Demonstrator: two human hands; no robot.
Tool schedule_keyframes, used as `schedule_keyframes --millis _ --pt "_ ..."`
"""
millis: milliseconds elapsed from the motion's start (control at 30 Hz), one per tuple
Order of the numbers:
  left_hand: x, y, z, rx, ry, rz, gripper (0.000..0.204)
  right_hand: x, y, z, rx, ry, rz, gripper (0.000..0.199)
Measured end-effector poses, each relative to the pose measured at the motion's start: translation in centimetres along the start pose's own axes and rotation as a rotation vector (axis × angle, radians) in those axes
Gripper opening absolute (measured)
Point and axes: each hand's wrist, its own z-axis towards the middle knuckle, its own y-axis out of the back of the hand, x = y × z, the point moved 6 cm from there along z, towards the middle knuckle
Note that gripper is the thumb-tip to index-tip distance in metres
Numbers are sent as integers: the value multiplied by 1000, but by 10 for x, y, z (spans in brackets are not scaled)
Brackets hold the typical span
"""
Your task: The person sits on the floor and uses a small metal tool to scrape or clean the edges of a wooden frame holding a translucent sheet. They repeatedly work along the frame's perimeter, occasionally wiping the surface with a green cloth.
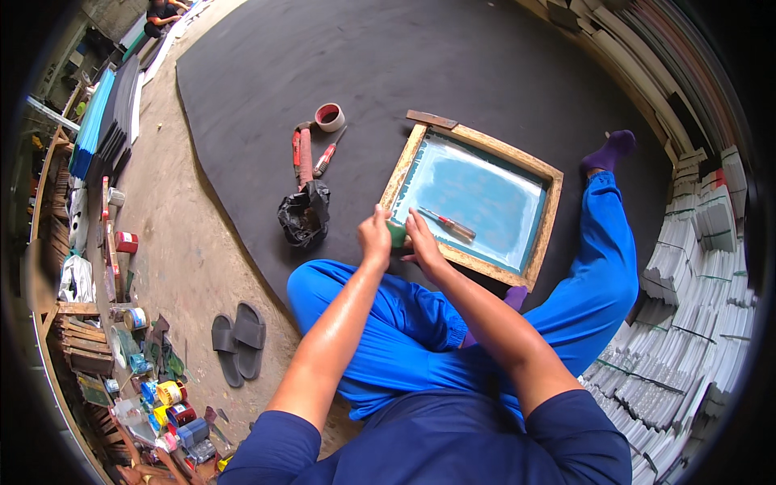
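Note:
Between my two hands, close to the near left corner of a wooden-framed screen [553,212], is a small dark green piece [397,234]; its kind I cannot make out. My left hand [375,238] is closed on its left side. At its right side my right hand [423,239] has bent fingers against it, the fingertips partly hidden. The screen's mesh is teal with a whitish, uneven border. On the mesh lies a thin tool with a reddish-brown handle [461,230], just right of my right hand. A dark flat strip [432,120] rests on the frame's far left corner.
Left of the screen, on the black sheet [388,65], are a tape roll [330,117], a red-handled tool [326,158], a pink-wrapped handle [305,158] and a black plastic bag [305,217]. Sandals [248,339], paint cans [171,393] and stacked white bundles [675,347] flank my legs.

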Motion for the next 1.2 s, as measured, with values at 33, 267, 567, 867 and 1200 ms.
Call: schedule_keyframes --millis 33,267,567,867,1200 --pt "2 -12 -7 26 22 -85 66 -8 -8 13 -29 88 35 44" --pt "-29 15 11 128 -150 472 53 0 58 16 -89 297 -562 24" --pt "-21 -18 37 118 -274 1003 62 -35 49 -66 -46 817 -1676 37" --pt "-33 -32 69 205 -195 1211 42 -32 38 -69 41 776 -1555 17" --pt "-68 -26 57 201 -259 1192 42 -37 32 -69 169 592 -1518 17"
